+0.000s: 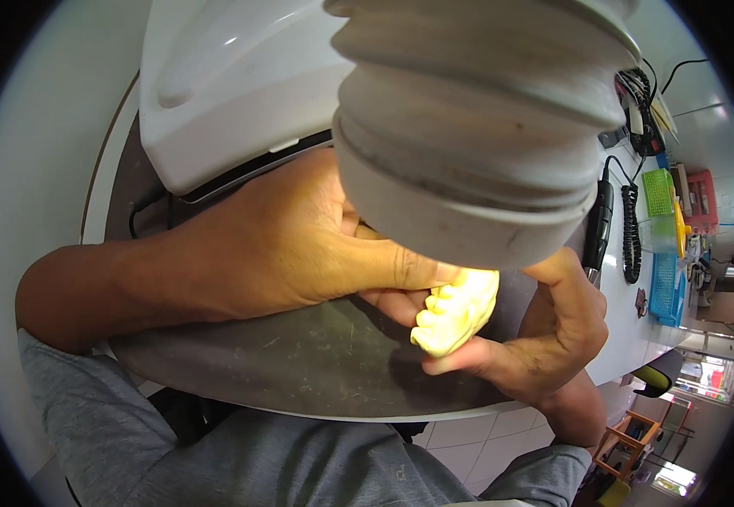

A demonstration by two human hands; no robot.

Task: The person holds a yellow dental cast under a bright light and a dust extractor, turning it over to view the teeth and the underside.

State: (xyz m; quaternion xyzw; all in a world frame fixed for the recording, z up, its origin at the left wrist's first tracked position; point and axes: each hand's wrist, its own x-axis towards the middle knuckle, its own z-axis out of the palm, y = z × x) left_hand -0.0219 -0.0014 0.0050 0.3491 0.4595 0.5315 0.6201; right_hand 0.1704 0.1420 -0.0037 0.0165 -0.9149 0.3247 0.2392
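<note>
The pale yellow, brightly lit dental cast [461,311] is just below the mouth of the grey-white, ribbed plastic hose [477,144], whose rim hides its upper end. Rounded teeth are already formed along its visible edge, and neither hand shows a tool; how much work remains cannot be determined. The surface appears plaster-like, with lobed teeth along a smoother, curved body. The left hand [303,245], left of the hose, pinches the cast between thumb and finger. The right hand [553,334], below and right of the hose, curls around and holds the cast, thumb at its lower end; the forefinger tip is hidden. A glossy white moulded housing [240,93] stands left of the hose; a black cylindrical handpiece [601,221] lies to its right.
</note>
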